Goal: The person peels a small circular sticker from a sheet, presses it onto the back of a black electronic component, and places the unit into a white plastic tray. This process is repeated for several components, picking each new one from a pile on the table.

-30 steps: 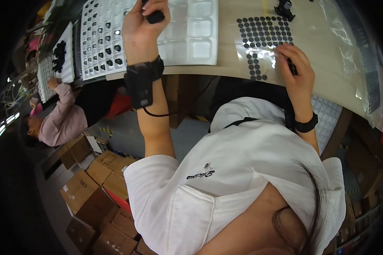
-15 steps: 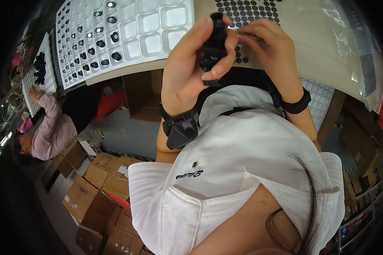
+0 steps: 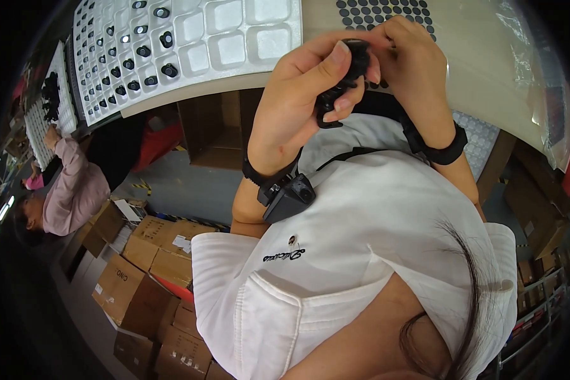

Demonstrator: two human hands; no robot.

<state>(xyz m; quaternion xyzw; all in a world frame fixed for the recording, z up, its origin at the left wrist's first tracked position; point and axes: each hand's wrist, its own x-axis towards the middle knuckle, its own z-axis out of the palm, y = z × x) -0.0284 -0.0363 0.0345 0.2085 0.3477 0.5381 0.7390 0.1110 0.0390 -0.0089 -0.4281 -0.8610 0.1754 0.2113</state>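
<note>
Two hands meet to the right of the white tray [image 3: 227, 50], raised by the near edge of the worktop [image 3: 487, 57]. Working well here, I judge, calls for a firm left grip, wrist steady, so that the black part [image 3: 357, 62] cannot twist while the right fingertips act precisely at its upper end; light, square pressure should suit so small a piece. The left hand [image 3: 304, 82] grasps that part, which stands upright between thumb and curled fingers, rightward of the tray. The right hand [image 3: 418, 66] is bent in just beside it, thumb and fingers drawn together; whether they pinch anything I cannot tell. Black discs [image 3: 387, 10] lie beyond, also right of the tray.
</note>
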